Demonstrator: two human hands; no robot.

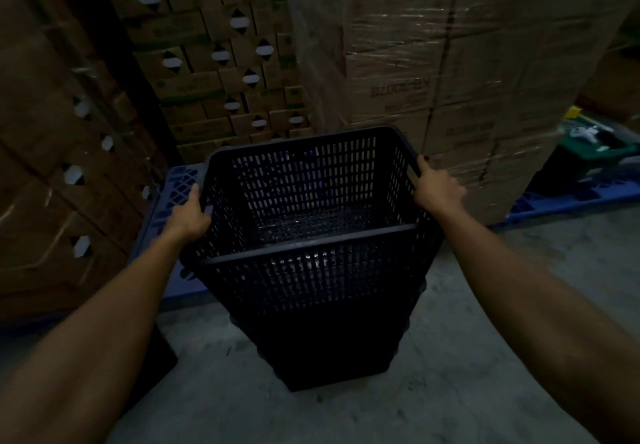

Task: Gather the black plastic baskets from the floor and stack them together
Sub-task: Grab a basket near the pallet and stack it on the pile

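Note:
A black slotted plastic basket [311,249] fills the middle of the head view, its open top towards me. It sits nested on a stack of black baskets [332,350] that rests on the grey floor. My left hand [188,216] grips the basket's left rim. My right hand [437,189] grips its right rim. Both forearms reach in from the bottom corners. The stack's lower baskets are dark, and I cannot count them.
A blue plastic pallet [173,194] lies behind the stack. Wrapped cardboard cartons [450,80] rise at the back, and more cartons [52,166] wall the left side. A green bin [595,149] sits at the far right. Grey concrete floor [467,374] spreads around the stack.

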